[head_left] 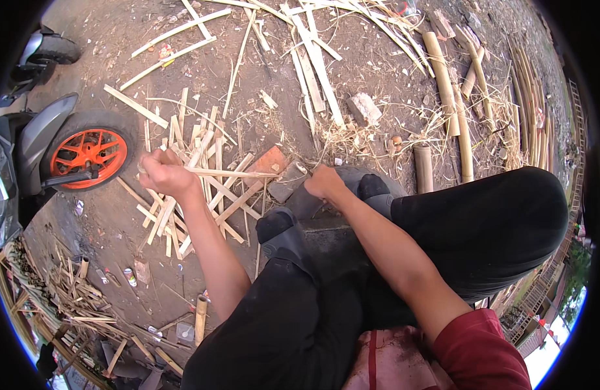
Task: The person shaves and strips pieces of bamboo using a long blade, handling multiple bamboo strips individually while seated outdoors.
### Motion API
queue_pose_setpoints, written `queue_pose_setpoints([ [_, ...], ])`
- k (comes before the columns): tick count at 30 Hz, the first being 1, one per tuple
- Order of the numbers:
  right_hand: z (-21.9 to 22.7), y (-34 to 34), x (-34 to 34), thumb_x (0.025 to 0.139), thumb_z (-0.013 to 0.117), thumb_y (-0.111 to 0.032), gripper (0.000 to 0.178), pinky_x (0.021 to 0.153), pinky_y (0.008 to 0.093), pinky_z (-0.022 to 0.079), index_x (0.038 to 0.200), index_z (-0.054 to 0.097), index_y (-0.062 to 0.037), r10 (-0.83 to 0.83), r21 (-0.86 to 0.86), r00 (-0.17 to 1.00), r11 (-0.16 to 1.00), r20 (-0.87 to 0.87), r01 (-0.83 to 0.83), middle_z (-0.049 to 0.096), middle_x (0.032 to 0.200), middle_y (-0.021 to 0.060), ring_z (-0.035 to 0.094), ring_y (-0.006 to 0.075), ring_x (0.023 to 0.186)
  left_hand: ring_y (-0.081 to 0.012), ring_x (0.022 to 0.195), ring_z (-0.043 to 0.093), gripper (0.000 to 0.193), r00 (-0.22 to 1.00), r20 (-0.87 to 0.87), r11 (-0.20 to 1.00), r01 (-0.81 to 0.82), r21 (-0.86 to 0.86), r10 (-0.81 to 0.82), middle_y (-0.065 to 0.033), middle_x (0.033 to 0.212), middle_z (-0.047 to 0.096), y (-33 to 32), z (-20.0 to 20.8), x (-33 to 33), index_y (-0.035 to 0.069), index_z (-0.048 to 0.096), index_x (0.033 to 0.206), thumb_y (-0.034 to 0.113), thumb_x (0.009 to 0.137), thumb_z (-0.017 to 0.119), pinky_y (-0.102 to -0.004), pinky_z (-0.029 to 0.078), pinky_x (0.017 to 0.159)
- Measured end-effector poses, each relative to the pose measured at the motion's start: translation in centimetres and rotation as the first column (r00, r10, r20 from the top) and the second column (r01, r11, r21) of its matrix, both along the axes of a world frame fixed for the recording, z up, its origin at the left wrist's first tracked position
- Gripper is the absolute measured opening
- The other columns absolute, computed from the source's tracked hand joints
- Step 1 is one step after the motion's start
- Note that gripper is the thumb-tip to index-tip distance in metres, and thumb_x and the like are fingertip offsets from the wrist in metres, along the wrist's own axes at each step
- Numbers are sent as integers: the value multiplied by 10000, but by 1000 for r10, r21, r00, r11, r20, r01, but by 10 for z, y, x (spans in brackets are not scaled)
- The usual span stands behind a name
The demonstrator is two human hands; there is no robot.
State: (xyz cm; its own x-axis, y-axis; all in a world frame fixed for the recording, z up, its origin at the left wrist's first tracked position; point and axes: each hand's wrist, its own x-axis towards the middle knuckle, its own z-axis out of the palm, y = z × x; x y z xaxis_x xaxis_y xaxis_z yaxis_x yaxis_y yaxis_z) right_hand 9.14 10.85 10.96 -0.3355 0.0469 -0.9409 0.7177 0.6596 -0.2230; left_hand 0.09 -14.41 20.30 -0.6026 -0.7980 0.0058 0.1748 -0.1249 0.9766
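Note:
My left hand (168, 174) is closed over a pile of cut bamboo pieces (160, 224). A thin pale bamboo strip (238, 173) sticks out of it, pointing right. My right hand (324, 184) is a closed fist just beyond my feet, close to the strip's far end. What it grips, if anything, is hidden by the hand. Beside it lie a grey stone block (288, 182) and a reddish brick (268, 164). My feet, in dark socks and grey sandals, stand on either side of the right hand.
A motorcycle wheel with an orange rim (92, 156) stands at the left. Long split bamboo strips (316, 58) lie at the far side. Thick bamboo poles (443, 84) and a bundle of thin poles (531, 97) are at the right. Bamboo scraps (72, 299) are heaped at the near left.

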Motion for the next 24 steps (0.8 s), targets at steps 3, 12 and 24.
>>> queue_pose_setpoints([
  [3,3,-25,-33,780,585,-163,265,478,400,483,637,609,58,-131,-138,904,987,-408,81,605,558,184,577,282,443,-80,472,224,296,1000,0,1000,-6,3,6,29,546,265,5,2,-7,119,293,594,107,800,505,-268,163,451],
  [12,-28,-37,44,802,603,-189,324,618,440,548,826,643,132,282,-104,928,944,-244,-314,661,701,242,681,333,633,-100,457,202,283,994,9,992,-109,-59,110,21,529,225,-17,-3,1,120,267,580,106,785,462,-301,131,448],
  [24,-11,-27,25,771,564,-171,366,605,436,566,839,645,180,271,-166,952,941,-144,-294,668,782,330,693,382,634,-112,459,219,279,968,108,968,-212,-135,227,13,538,228,-30,0,6,124,260,591,141,806,438,-305,146,452],
])
